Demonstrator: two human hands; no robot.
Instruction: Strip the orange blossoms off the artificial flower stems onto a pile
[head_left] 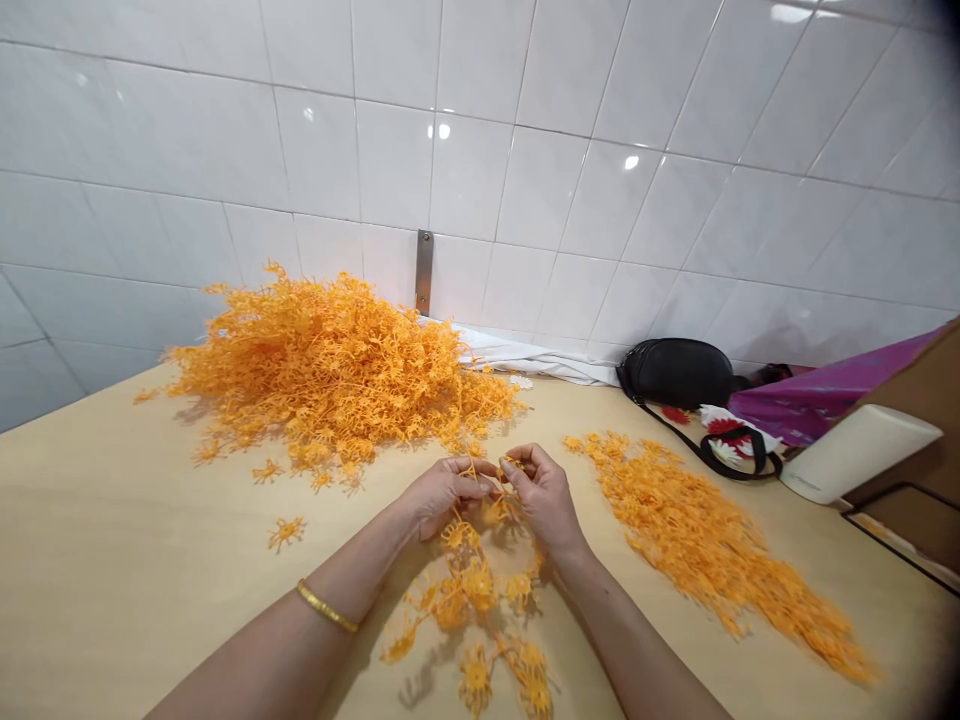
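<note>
My left hand (pixel 448 493) pinches the thin stem of an orange plastic flower sprig (pixel 478 583). Its spidery flower heads hang down toward me over the table, between my forearms. Close beside it, my right hand (pixel 544 497) has thumb and fingers closed on a small orange piece at the upper end of the same sprig. The fingertips of both hands nearly meet, and they partly hide the stem there. Beyond my hands rises a big tangled heap of orange flower sprigs (pixel 330 360). To the right lies a long flat pile of loose orange flower pieces (pixel 705 530).
One loose orange flower (pixel 286 533) lies left of my hands on the wooden table (pixel 135 560). At the back right are a black bag (pixel 679 372) with a strap, red and white flowers, purple cloth (pixel 817 400) and a cream cylinder (pixel 859 453). A tiled wall stands behind.
</note>
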